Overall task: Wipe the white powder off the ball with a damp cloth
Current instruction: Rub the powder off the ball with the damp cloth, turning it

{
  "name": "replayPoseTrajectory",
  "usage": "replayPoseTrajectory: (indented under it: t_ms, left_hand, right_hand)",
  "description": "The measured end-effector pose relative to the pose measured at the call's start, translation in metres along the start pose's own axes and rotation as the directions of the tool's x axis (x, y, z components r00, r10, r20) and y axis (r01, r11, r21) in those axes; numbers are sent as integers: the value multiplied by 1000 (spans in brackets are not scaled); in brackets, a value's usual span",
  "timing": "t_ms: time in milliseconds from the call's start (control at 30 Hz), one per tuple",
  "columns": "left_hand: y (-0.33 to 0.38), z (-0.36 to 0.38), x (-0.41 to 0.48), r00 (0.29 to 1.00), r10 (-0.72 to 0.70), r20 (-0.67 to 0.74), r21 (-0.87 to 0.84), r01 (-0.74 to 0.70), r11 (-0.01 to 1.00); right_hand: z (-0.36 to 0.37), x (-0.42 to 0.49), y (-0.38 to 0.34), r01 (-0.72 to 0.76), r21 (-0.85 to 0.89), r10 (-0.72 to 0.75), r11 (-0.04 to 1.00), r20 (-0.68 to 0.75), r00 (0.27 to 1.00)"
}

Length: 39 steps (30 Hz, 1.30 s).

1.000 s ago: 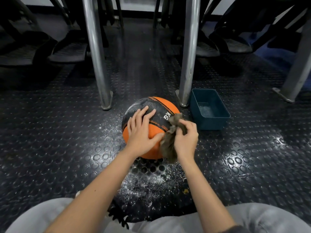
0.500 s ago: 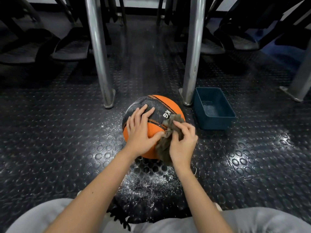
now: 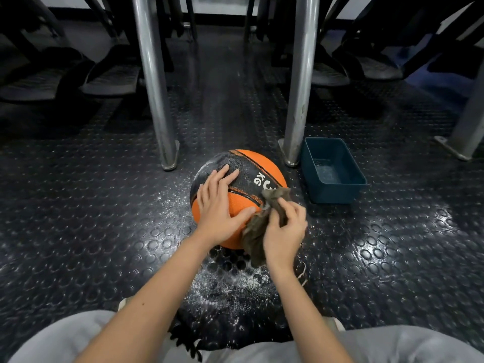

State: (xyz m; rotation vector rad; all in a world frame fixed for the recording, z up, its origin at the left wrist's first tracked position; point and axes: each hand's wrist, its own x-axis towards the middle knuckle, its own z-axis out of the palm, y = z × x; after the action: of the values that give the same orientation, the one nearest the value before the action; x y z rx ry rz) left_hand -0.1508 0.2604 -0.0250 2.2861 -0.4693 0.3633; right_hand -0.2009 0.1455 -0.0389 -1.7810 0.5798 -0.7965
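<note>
The left hand (image 3: 217,205) is laid flat on the near-left of the ball (image 3: 259,163), fingers spread, nothing gripped. The ball is set on the studded floor, just near of the steel legs (image 3: 157,100), and grey powder is seen on its far-left panel. The cloth (image 3: 255,237) is bunched in the right hand (image 3: 284,231) against the right flank. With only a flat palm as brace, the ball could be rolled by a hard stroke through the spilled powder (image 3: 230,284), or right into the tub (image 3: 332,195).

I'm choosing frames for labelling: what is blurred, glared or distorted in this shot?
Head view: the right hand and cloth are slightly motion-smeared, while the left hand and ball look sharp. Head view: bright glare patches on the studded floor right of the ball. Head view: the wide-angle lens makes the metal legs lean apart toward the top.
</note>
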Motion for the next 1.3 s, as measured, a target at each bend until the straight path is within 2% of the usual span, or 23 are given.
replayPoseTrajectory:
  t_ms: [33,100,133,200,267,333,400,467,500,567,600,667,700,767,833,900,967,1033,1100,1133,1200,1300]
  left_hand:
    - [-1,0,0,1000,-2,-8,-3,2,1000]
    - [-3,-1,1,1000,-7,-7,-19,7,1000]
    - [-3,-2,0,1000,-10,2,-29,10,1000]
    - [0,-4,1,1000,-12,26,-43,13,999]
    - [3,-5,0,999,-7,48,-45,10,999]
    - [5,-6,-1,998,3,65,-34,0,999]
    - [5,-5,-2,998,5,69,-27,-3,1000]
    - [5,-3,-3,998,18,56,-13,-18,1000]
    - [4,-1,-3,999,24,49,-2,-24,1000]
    - [5,2,-2,997,42,58,25,-44,999]
    - [4,3,-2,996,54,71,32,-57,998]
    - [4,3,-1,991,86,105,33,-90,995]
    - [5,3,-1,987,103,122,32,-108,994]
    - [7,5,-3,983,124,134,35,-130,991]
    - [9,7,-7,983,140,120,34,-145,989]
    - [8,10,-13,985,144,92,13,-146,989]
    - [7,11,-18,989,138,59,5,-138,990]
    - [6,13,-22,991,130,31,-11,-130,991]
    - [7,13,-24,990,130,45,-43,-128,991]
    - [8,12,-24,990,130,60,-54,-127,990]
    - [11,10,-21,989,117,94,-58,-112,992]
    - [16,9,-16,987,95,133,-27,-92,995]
  right_hand:
    - [0,-2,-1,69,-29,-68,997,25,997]
    - [-1,0,1,85,8,-85,996,25,996]
    - [-3,1,5,32,50,-32,998,8,999]
    - [-7,7,18,-188,131,193,973,-24,981]
    - [-7,11,34,-431,190,438,882,9,899]
    - [-6,13,38,-517,230,524,825,31,851]
    - [-7,14,27,-437,187,446,880,-7,895]
    - [-6,15,10,-200,64,202,978,-12,979]
    - [-5,14,1,-51,10,51,999,13,999]
    - [-4,18,-11,216,-100,-210,971,67,976]
    - [-4,24,-13,265,-115,-257,957,80,963]
    - [-6,41,-7,185,-95,-179,978,68,981]
    - [-10,51,1,63,-71,-59,996,58,997]
    - [-17,65,17,-201,-2,201,980,83,976]
    - [-21,65,25,-289,28,285,957,87,954]
    - [-20,56,14,-189,-6,189,982,64,980]
    - [-17,44,-6,78,-71,-72,994,83,994]
    - [-12,27,-22,390,-185,-359,902,184,915]
    - [-9,14,-26,530,-237,-458,814,299,837]
    - [-10,17,-28,537,-233,-459,811,317,830]
    - [-13,36,-23,480,-238,-415,844,278,866]
    - [-26,76,-10,190,-283,-127,940,225,966]
